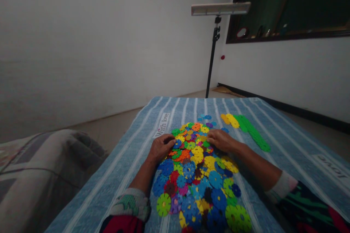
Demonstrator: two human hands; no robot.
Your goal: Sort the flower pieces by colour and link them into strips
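Observation:
A heap of toothed plastic discs (188, 170) in many colours lies on the striped blue cloth. At the heap's far left side is my left hand (161, 148), its fingers bent and its fingertips close to a small blue disc (177, 143). Across from it, my right hand (221, 140) is closed at the far right side of the heap, thumb and fingers pressed together. What either hand pinches, if anything, is hidden. Beyond the right hand lies a row of joined discs (247, 128), yellow-orange at one end and green along the rest.
The blue cloth with white stripes (120, 174) covers the table. A few loose blue discs (207, 117) lie beyond the heap. Behind the table stands a black stand (211, 62) with a flat panel. To the left is a fabric-covered piece (51, 156).

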